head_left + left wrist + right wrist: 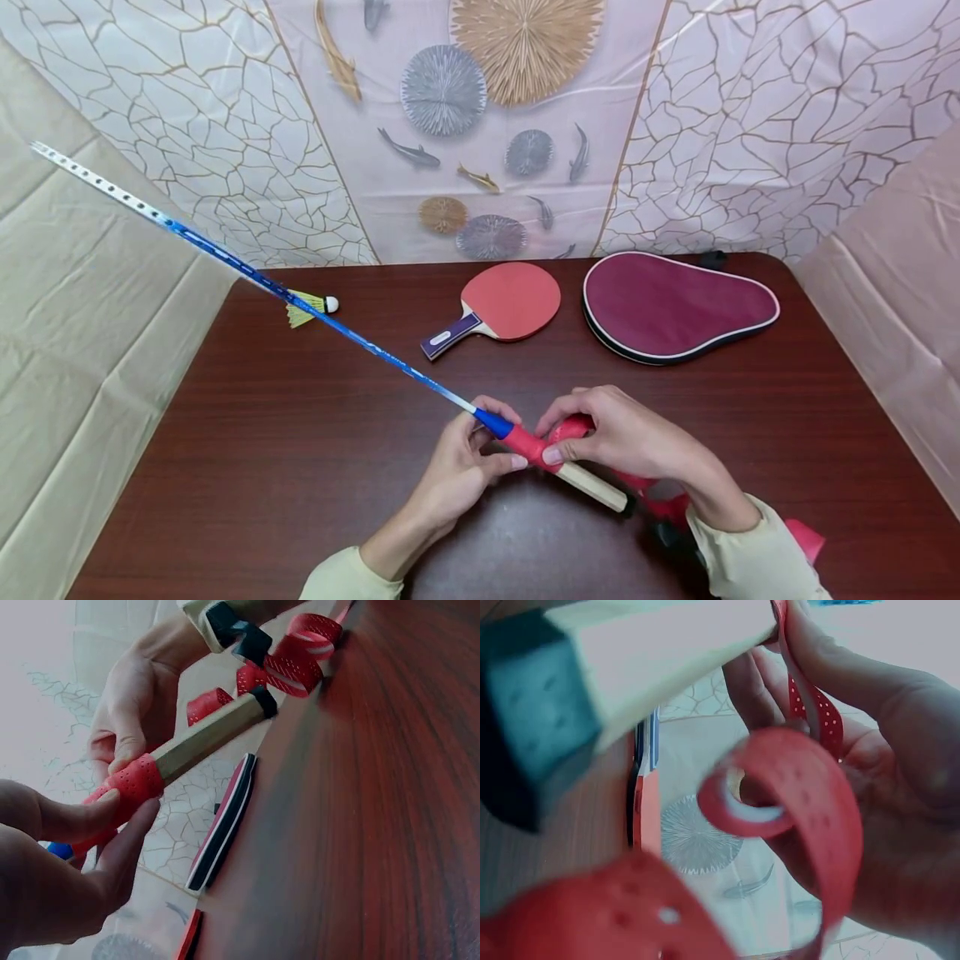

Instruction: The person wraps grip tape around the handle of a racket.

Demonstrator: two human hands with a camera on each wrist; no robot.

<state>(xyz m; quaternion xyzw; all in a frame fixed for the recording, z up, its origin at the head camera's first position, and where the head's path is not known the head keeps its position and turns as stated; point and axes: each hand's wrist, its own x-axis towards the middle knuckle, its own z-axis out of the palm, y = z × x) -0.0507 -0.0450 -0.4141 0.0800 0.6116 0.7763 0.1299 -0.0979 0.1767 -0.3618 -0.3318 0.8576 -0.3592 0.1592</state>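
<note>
A badminton racket (pixel 360 339), seen edge-on, slants across the head view with its head at the upper left. Red perforated grip tape (pixel 135 784) wraps the upper part of its handle; below that the bare wood (pixel 592 486) shows, ending in a black butt cap (pixel 562 705). My left hand (pixel 457 475) holds the wrapped part between thumb and fingers. With thumb and fingers my right hand (pixel 630 433) pinches the tape at the lower edge of the wrapping. From there the loose tape (pixel 825 817) hangs in curls beneath the right hand and past the wrist.
A yellow shuttlecock (pixel 303 310) lies at the back left of the dark wooden table (pixel 300 433). Farther right lie a red table tennis paddle (pixel 517 300) and a maroon paddle case (pixel 667 308) with white piping. Patterned cloth (pixel 442 92) hangs behind the table.
</note>
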